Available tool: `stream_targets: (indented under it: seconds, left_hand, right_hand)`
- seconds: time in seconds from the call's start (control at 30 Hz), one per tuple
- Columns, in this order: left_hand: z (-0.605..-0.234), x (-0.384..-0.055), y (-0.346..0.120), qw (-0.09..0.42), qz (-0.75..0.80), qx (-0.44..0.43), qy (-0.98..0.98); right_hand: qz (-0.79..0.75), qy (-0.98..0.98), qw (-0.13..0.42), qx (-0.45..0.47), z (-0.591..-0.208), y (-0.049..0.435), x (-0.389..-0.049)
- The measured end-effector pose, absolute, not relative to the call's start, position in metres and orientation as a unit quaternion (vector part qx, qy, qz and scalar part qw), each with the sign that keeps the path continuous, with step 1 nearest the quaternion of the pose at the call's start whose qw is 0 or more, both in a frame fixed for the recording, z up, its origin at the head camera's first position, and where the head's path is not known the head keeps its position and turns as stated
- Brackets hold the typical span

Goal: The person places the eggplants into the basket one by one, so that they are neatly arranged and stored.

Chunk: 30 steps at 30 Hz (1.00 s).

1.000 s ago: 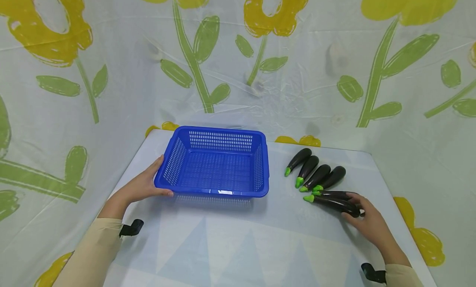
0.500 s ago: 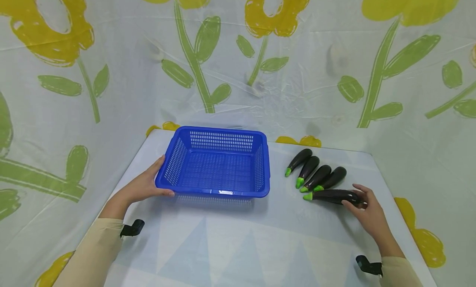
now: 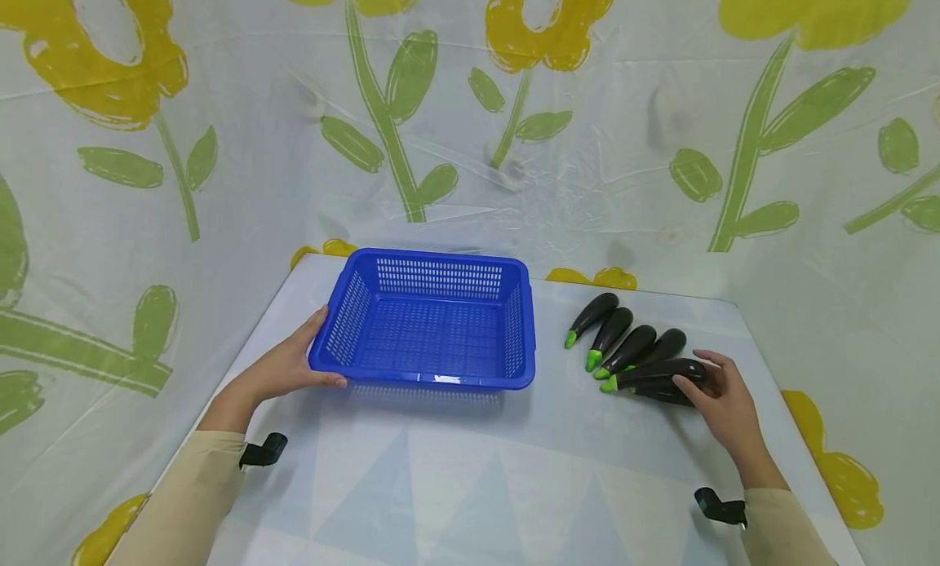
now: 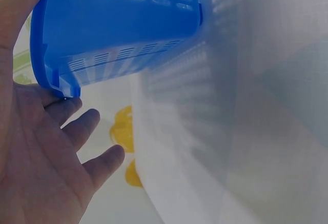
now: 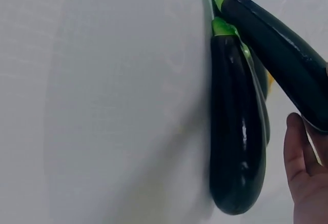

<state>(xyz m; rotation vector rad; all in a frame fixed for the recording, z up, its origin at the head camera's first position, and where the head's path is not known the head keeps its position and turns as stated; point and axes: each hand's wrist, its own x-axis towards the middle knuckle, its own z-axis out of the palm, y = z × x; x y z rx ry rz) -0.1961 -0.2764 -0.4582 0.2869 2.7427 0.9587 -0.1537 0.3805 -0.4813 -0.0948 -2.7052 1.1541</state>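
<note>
A blue plastic basket (image 3: pixel 433 382) with slotted walls stands left of centre with nothing in it. My left hand (image 3: pixel 282 366) holds its near left corner, thumb at the front rim and fingers along the left side. In the left wrist view, several fingers (image 4: pixel 89 124) spread beside the basket rim (image 4: pixel 38 49). My right hand (image 3: pixel 727 403) grips the rounded end of a dark eggplant (image 3: pixel 657 372) with a green stem cap. This eggplant (image 5: pixel 282 49) slants over another eggplant (image 5: pixel 237 126) lying on the table. Several more eggplants (image 3: pixel 609 329) lie fanned out behind.
A white table (image 3: pixel 470 484) with pale blue triangles lies under everything. Its back edge meets a hanging sheet (image 3: pixel 617 142) printed with yellow flowers and green leaves. Black wrist mounts (image 3: pixel 264 450) stick out from both cuffs.
The eggplant in my right hand has come up and slightly back, off the one beside it, which now shows below. My right hand moved with it. The left hand and basket stay put.
</note>
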Motion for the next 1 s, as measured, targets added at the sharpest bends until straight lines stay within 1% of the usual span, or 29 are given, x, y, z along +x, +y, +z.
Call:
stream_targets:
  seconds: [0.37,0.83,1.0]
  left_hand:
    - [-0.461,-0.195,-0.275,0.111,0.327,0.092,0.934]
    - [-0.46,-0.193,-0.27,0.107,0.318,0.094,0.937]
    - [-0.459,-0.191,-0.267,0.103,0.321,0.096,0.937]
  right_hand:
    - [0.409,-0.907,0.096,-0.022,-0.48,0.374,-0.163]
    - [0.422,-0.897,0.122,-0.043,-0.482,0.372,-0.171]
    - [0.436,-0.891,0.111,-0.061,-0.483,0.37,-0.177]
